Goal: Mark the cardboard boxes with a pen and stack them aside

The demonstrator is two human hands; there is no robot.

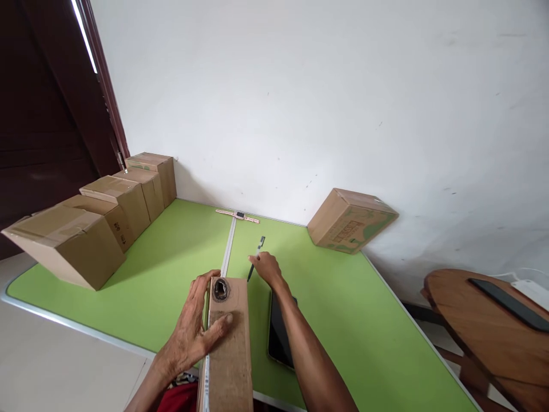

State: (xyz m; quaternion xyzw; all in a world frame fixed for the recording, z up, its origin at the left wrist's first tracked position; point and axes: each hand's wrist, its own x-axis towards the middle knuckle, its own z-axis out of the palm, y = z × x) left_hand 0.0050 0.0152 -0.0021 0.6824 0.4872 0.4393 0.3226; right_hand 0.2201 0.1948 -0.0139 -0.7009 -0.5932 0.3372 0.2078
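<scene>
A narrow cardboard box (229, 360) stands at the table's front edge, its long side facing up. A round, dark-edged hole (221, 290) is cut near the far end of that side. My left hand (195, 320) grips the box, thumb on top and fingers along its left side. Just beyond its far right corner, my right hand (266, 268) is closed around a grey and dark pen (261, 245), which slants with its dark end toward the box. Beneath my right forearm lies a dark-screened phone (278, 332), partly hidden.
Several cardboard boxes (92, 246) line the left of the green table (171, 286). Another box (351, 223) leans by the wall at right. A pink-strapped watch (240, 216) lies at the back beside a pale strip (229, 246). A wooden table (467, 320) stands right.
</scene>
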